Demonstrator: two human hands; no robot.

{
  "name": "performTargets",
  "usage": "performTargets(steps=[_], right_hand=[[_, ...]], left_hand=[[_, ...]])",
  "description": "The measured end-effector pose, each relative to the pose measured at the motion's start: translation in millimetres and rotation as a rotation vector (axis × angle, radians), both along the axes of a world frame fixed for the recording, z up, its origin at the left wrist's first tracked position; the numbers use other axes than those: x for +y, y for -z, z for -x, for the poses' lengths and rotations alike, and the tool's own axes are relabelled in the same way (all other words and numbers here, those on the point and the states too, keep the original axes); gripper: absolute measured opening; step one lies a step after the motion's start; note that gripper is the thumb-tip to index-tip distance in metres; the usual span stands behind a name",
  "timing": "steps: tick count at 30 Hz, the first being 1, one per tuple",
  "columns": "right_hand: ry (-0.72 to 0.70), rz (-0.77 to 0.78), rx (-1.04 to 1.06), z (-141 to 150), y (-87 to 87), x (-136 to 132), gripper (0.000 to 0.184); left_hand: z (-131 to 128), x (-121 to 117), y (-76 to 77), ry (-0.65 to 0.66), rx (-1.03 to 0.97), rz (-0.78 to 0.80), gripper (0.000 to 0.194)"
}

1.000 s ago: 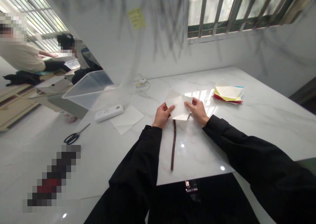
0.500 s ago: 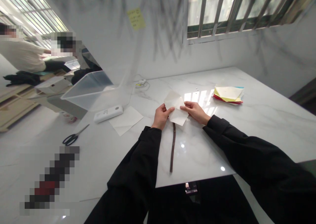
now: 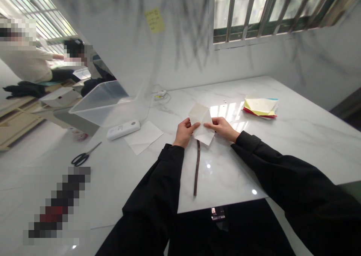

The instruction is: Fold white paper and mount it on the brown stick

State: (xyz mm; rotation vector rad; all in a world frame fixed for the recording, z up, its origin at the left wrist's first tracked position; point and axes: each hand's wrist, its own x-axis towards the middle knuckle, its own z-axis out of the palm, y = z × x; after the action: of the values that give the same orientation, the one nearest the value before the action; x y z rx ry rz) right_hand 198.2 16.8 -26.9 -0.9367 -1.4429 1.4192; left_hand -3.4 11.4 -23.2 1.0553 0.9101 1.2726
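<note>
A folded white paper [image 3: 202,123] is held just above the white marble table [image 3: 296,143], near its middle. My left hand [image 3: 184,132] pinches the paper's left edge. My right hand [image 3: 222,128] pinches its right side, with thumb and fingers pressed on a fold. Both arms are in black sleeves. A thin dark brown stick [image 3: 196,167] lies on the table below the paper, pointing toward me.
A stack of coloured paper sheets [image 3: 261,107] lies at the right. A white sheet [image 3: 143,137], a white power strip [image 3: 123,129], black scissors [image 3: 83,157] and a clear plastic bin [image 3: 108,102] are at the left. Two people sit far left.
My right hand has slid left across the paper, folding its right part inward, so the paper looks narrower. My left hand has stayed in place.
</note>
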Motion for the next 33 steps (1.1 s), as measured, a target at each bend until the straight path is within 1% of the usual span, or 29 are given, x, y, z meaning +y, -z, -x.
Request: performTargets(steps=[4, 7, 13, 19, 21, 23, 25, 27, 30, 33], right_hand=[[0.005, 0.017, -0.010, 0.2, -0.5, 1.2, 0.053], [0.002, 0.015, -0.022, 0.5, -1.2, 0.8, 0.052], [-0.017, 0.007, -0.039, 0.7, -2.6, -1.4, 0.050], [0.008, 0.034, -0.028, -0.4, -2.2, -1.0, 0.051], [0.021, 0.062, 0.016, -0.1, -1.4, -0.2, 0.050], [0.055, 0.093, 0.086, 0.9, 0.0, 1.4, 0.050], [0.125, 0.126, 0.165, 1.7, 2.1, 4.1, 0.047], [0.211, 0.159, 0.228, 1.8, 4.4, 7.7, 0.042], [0.302, 0.204, 0.284, 0.4, 7.2, 13.1, 0.033], [0.336, 0.230, 0.307, -0.5, 8.2, 16.0, 0.030]], left_hand=[[-0.4, 0.7, 0.6, 0.002, 0.010, -0.009, 0.068], [-0.9, 0.0, 0.4, 0.004, 0.034, -0.033, 0.068], [-0.8, -3.3, -0.6, -0.014, 0.115, -0.046, 0.060], [-2.1, -4.7, -3.4, 0.060, 0.168, -0.048, 0.058], [-2.8, -5.0, -5.9, 0.081, 0.148, -0.048, 0.064], [-1.8, -5.5, -9.5, 0.093, 0.117, -0.033, 0.073], [1.5, -6.0, -13.5, 0.111, 0.101, -0.026, 0.078], [6.1, -6.3, -16.8, 0.146, 0.123, -0.064, 0.081], [10.8, -7.1, -18.7, 0.203, 0.261, -0.179, 0.085], [8.8, -8.8, -17.4, 0.239, 0.410, -0.276, 0.078]])
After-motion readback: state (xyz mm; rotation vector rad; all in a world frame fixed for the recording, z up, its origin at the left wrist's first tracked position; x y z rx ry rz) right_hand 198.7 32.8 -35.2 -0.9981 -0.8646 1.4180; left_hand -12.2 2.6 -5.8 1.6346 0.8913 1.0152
